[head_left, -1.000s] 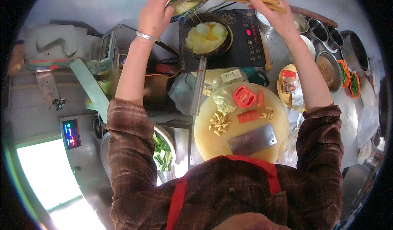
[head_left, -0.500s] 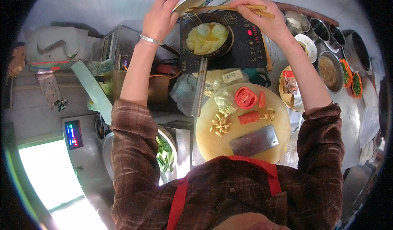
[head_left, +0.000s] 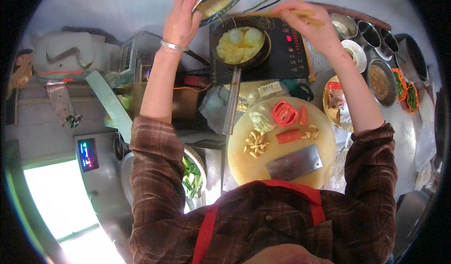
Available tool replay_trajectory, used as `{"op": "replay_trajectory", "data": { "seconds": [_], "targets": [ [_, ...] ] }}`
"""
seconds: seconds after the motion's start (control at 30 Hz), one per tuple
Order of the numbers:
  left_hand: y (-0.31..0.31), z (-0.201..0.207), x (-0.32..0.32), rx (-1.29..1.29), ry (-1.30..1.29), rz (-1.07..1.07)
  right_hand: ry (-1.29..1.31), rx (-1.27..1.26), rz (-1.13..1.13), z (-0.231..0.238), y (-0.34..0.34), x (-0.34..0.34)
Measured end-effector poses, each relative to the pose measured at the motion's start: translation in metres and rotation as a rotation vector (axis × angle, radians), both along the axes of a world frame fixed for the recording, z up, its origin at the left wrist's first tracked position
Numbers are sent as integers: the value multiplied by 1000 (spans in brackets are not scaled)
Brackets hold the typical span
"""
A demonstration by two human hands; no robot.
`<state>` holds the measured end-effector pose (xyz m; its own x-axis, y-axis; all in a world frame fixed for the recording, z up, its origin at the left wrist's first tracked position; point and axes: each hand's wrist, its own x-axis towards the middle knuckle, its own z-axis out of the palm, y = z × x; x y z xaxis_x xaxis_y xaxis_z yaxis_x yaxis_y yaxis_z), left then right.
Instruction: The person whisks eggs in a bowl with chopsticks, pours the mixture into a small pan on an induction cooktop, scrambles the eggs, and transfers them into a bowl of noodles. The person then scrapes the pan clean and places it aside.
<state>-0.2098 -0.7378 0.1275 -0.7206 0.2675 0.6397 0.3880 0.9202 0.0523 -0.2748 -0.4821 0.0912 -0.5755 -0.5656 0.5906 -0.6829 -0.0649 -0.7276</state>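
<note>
My left hand grips the edge of a bowl with a dark blue patterned rim, tilted above the far side of a frying pan. A yellowish film coats the bowl's inside, and a thin strand hangs from its lower rim. Lumpy yellow-and-white egg lies in the pan. The pan rests on a black induction cooker, its metal handle pointing towards me. My right hand, closed around wooden chopsticks, is over the cooker's far right. Motion blurs the chopsticks, which point left towards the bowl.
Nearer me, a round cutting board bears a cleaver, cut tomato, carrot pieces, garlic cloves and cabbage. Several metal pots stand to the right. Greens fill a basket beside my left arm.
The bowl has turned so more of its coated inside shows. The chopstick tips have come away from inside the bowl, to just beyond its rim. The whole view has shifted slightly.
</note>
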Motion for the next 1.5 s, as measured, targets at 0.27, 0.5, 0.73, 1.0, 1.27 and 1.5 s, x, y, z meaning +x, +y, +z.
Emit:
{"op": "replay_trajectory", "data": {
  "seconds": [0.27,0.5,0.73,1.0,1.27,1.5],
  "targets": [
    [1,2,1,-112,9,23,38,-57,-116,-2,1,-17],
    [1,-7,3,-60,-43,98,-24,-57,-67,-24,5,-8],
    [-1,-30,-2,-143,-28,110,-39,-121,-7,-27,-36,16],
    [0,-62,7,-139,-61,151,-68,-66,-180,-57,-37,2],
    [-22,-79,40,107,-150,356,-352,-77,-203,-85,-26,-7],
    [-4,-89,118,1679,95,312,-530,-106,-89,-95,-38,-16]
  ]
}}
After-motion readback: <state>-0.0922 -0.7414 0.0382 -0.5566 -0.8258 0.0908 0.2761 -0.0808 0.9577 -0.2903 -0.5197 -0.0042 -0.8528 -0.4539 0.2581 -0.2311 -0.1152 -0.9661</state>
